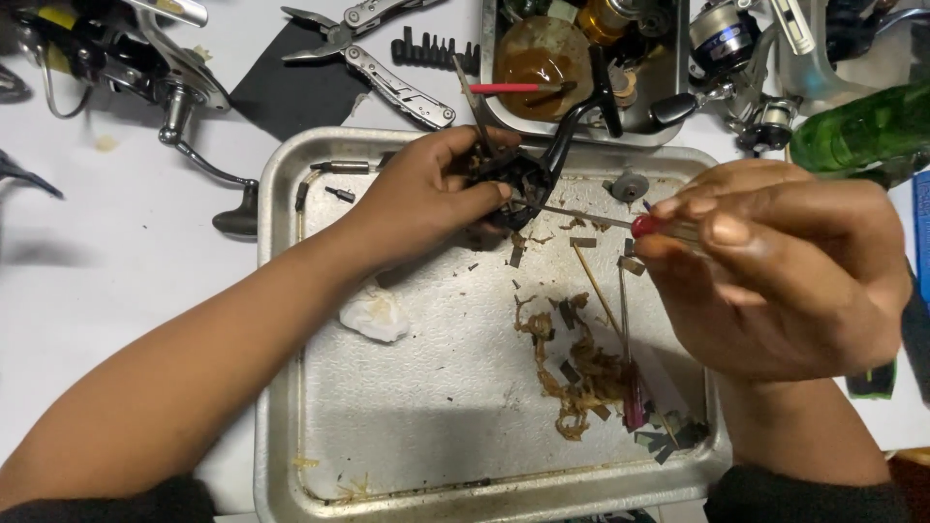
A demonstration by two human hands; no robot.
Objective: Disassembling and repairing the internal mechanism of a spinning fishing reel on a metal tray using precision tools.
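My left hand [426,194] grips a black fishing reel body [523,179] over the far side of a metal tray [291,320]; the reel's black crank handle [581,107] sticks up and away. My right hand [785,271] pinches a small screwdriver with a red-tipped handle [644,226]. Its thin metal shaft [572,213] points left into the reel.
On the tray lie a crumpled white tissue [373,312], brown greasy debris [572,368], thin sticks and small metal parts. Beyond it are a multi-tool pliers [378,58], a bit strip, another tin of parts [581,58], other reels [145,58] and a green bottle [862,126].
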